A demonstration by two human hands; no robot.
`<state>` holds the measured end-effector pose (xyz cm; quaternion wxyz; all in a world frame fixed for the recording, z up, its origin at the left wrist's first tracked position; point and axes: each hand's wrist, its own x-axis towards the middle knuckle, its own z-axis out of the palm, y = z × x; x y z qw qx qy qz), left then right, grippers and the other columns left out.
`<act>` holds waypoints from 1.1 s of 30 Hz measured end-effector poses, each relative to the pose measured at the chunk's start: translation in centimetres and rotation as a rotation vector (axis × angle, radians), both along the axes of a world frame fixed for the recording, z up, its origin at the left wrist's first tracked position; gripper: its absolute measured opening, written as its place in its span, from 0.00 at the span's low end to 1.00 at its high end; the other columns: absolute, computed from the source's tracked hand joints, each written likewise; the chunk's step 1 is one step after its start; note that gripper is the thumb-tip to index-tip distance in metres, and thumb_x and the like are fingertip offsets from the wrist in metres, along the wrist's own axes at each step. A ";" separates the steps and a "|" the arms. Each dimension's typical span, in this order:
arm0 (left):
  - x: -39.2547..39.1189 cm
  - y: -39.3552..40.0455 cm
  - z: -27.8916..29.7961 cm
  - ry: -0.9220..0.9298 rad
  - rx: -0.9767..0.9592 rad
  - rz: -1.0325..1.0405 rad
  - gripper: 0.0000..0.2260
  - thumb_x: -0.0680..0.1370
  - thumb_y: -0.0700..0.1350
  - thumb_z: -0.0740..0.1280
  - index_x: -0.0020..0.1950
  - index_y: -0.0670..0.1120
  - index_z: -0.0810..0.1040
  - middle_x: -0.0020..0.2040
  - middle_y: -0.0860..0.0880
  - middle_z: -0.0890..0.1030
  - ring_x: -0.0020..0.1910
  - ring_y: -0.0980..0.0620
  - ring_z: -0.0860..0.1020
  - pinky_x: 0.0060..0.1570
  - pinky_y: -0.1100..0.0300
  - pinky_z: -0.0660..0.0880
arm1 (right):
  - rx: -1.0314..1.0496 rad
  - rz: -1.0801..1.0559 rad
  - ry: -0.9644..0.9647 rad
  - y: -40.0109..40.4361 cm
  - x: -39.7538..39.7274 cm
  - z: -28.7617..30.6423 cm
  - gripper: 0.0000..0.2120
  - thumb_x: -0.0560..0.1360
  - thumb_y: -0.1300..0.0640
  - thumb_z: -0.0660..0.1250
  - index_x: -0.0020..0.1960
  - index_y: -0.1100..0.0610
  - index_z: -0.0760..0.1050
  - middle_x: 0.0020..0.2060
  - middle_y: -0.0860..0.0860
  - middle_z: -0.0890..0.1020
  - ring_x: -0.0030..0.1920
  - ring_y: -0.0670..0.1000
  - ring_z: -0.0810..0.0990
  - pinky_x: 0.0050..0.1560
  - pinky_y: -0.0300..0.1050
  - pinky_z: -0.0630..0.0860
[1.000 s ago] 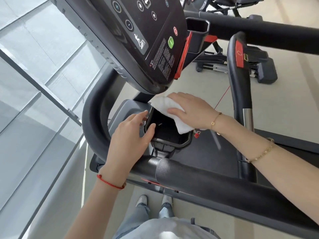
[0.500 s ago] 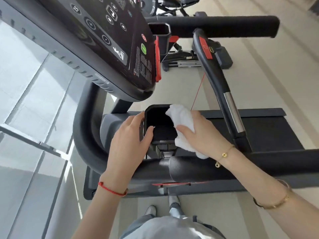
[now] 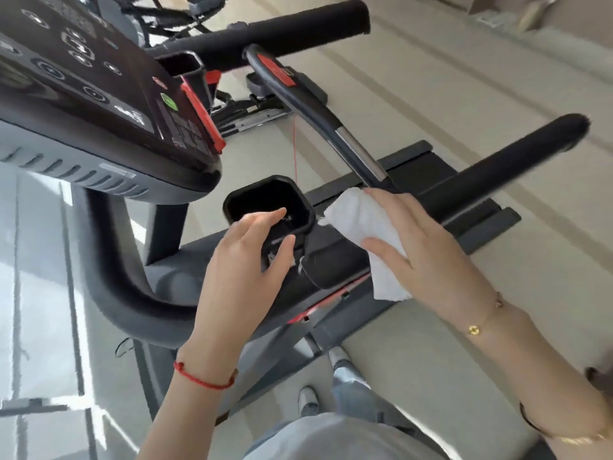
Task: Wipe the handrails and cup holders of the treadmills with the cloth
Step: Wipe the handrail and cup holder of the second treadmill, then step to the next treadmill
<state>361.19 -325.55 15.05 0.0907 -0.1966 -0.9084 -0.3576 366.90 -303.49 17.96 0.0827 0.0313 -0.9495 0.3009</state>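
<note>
The black cup holder sits below the treadmill console, its opening facing up. My left hand holds its near wall, index finger over the opening and thumb on the outside. To its right, my right hand grips the white cloth between thumb and fingers and presses it on the near black handrail, which runs up to the right. A far handrail and a second cup holder lie behind.
The console overhangs on the left, a red safety cord dangling from it. A centre grip bar with a metal sensor slants down to my right hand. Glass panels fill the left. My shoes stand on the floor below.
My right hand has carried the cloth off the cup holder's rim and rightwards onto the near handrail. My left hand stays on the cup holder. The view has tilted.
</note>
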 end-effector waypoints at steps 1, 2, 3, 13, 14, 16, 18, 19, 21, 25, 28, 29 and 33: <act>0.2 0.5 0.1 -0.004 0.004 -0.051 0.19 0.79 0.51 0.64 0.69 0.48 0.76 0.62 0.53 0.79 0.61 0.55 0.77 0.58 0.55 0.77 | 0.003 -0.042 -0.003 0.3 1.2 -0.2 0.24 0.80 0.51 0.62 0.74 0.45 0.59 0.65 0.41 0.66 0.59 0.38 0.67 0.57 0.36 0.64; 0.5 1.1 0.1 -0.008 0.010 -0.100 0.18 0.79 0.50 0.64 0.68 0.48 0.76 0.61 0.53 0.79 0.60 0.55 0.77 0.57 0.54 0.77 | 0.000 -0.086 -0.011 0.7 2.3 -0.5 0.24 0.80 0.51 0.62 0.74 0.45 0.59 0.65 0.40 0.66 0.58 0.38 0.68 0.55 0.36 0.65; 0.8 1.7 0.1 -0.009 0.017 -0.145 0.17 0.80 0.50 0.64 0.67 0.48 0.77 0.61 0.54 0.79 0.59 0.55 0.78 0.56 0.54 0.78 | -0.009 -0.129 -0.019 1.0 3.5 -0.9 0.24 0.80 0.52 0.62 0.74 0.45 0.59 0.64 0.40 0.66 0.58 0.40 0.69 0.54 0.35 0.64; 3.9 10.9 -1.9 -0.019 -0.007 -0.587 0.14 0.81 0.47 0.64 0.65 0.46 0.78 0.57 0.52 0.80 0.48 0.53 0.78 0.51 0.51 0.78 | -0.031 -0.561 -0.084 4.7 14.1 -4.4 0.24 0.80 0.52 0.60 0.74 0.49 0.60 0.63 0.45 0.70 0.58 0.48 0.71 0.52 0.35 0.64; 4.2 12.1 -2.1 -0.015 -0.013 -0.628 0.14 0.81 0.47 0.64 0.65 0.46 0.78 0.57 0.51 0.81 0.47 0.54 0.78 0.51 0.50 0.78 | -0.043 -0.608 -0.091 5.2 15.1 -4.7 0.24 0.81 0.52 0.60 0.74 0.49 0.59 0.63 0.46 0.70 0.59 0.48 0.71 0.53 0.35 0.64; 4.9 14.6 -2.5 -0.013 -0.029 -0.714 0.14 0.80 0.46 0.66 0.65 0.45 0.78 0.57 0.50 0.81 0.48 0.53 0.79 0.53 0.50 0.78 | -0.077 -0.698 -0.097 6.2 17.3 -5.1 0.24 0.81 0.51 0.60 0.75 0.49 0.59 0.63 0.46 0.69 0.60 0.48 0.71 0.54 0.35 0.63; 5.8 17.3 -2.8 -0.009 -0.037 -0.793 0.14 0.80 0.44 0.67 0.65 0.45 0.78 0.57 0.50 0.81 0.42 0.54 0.77 0.51 0.51 0.79 | -0.107 -0.777 -0.103 7.3 19.5 -5.5 0.23 0.81 0.51 0.60 0.74 0.47 0.59 0.64 0.45 0.69 0.59 0.46 0.70 0.54 0.35 0.63; 6.2 18.7 -2.9 -0.009 -0.040 -0.831 0.14 0.79 0.44 0.67 0.65 0.45 0.79 0.57 0.50 0.82 0.42 0.54 0.77 0.50 0.51 0.79 | -0.115 -0.816 -0.108 7.8 20.5 -5.6 0.23 0.81 0.51 0.60 0.74 0.47 0.59 0.64 0.45 0.69 0.58 0.45 0.70 0.53 0.34 0.62; 7.3 21.3 -3.1 -0.011 -0.054 -0.898 0.14 0.80 0.44 0.67 0.65 0.45 0.78 0.57 0.50 0.81 0.49 0.51 0.79 0.52 0.50 0.79 | -0.130 -0.886 -0.121 9.0 22.4 -5.9 0.23 0.81 0.51 0.60 0.74 0.47 0.59 0.64 0.45 0.69 0.57 0.44 0.69 0.50 0.32 0.61; 10.2 27.3 -3.2 -0.040 -0.067 -1.025 0.14 0.80 0.44 0.67 0.66 0.47 0.78 0.59 0.52 0.81 0.51 0.52 0.79 0.54 0.50 0.78 | -0.146 -1.037 -0.104 12.0 26.7 -6.1 0.24 0.80 0.50 0.61 0.74 0.47 0.59 0.63 0.43 0.69 0.58 0.46 0.71 0.54 0.34 0.64; 13.1 32.0 -3.0 -0.044 -0.044 -1.136 0.14 0.80 0.46 0.66 0.66 0.47 0.78 0.59 0.52 0.80 0.58 0.52 0.78 0.58 0.52 0.77 | -0.141 -1.140 -0.075 14.1 30.0 -5.7 0.24 0.80 0.49 0.61 0.74 0.48 0.59 0.65 0.44 0.69 0.61 0.47 0.71 0.59 0.39 0.69; 14.2 33.6 -2.9 -0.039 -0.039 -1.177 0.14 0.81 0.47 0.65 0.66 0.47 0.78 0.60 0.52 0.80 0.59 0.52 0.78 0.59 0.52 0.76 | -0.136 -1.171 -0.060 14.7 31.0 -5.5 0.25 0.80 0.49 0.61 0.75 0.48 0.59 0.65 0.45 0.69 0.62 0.47 0.71 0.61 0.41 0.70; 18.5 39.5 -2.3 -0.013 -0.009 -1.345 0.15 0.80 0.47 0.64 0.66 0.46 0.78 0.60 0.51 0.80 0.59 0.51 0.79 0.59 0.51 0.76 | -0.063 -1.300 -0.041 17.0 34.5 -4.5 0.26 0.80 0.47 0.58 0.76 0.49 0.57 0.65 0.47 0.69 0.61 0.48 0.72 0.62 0.41 0.71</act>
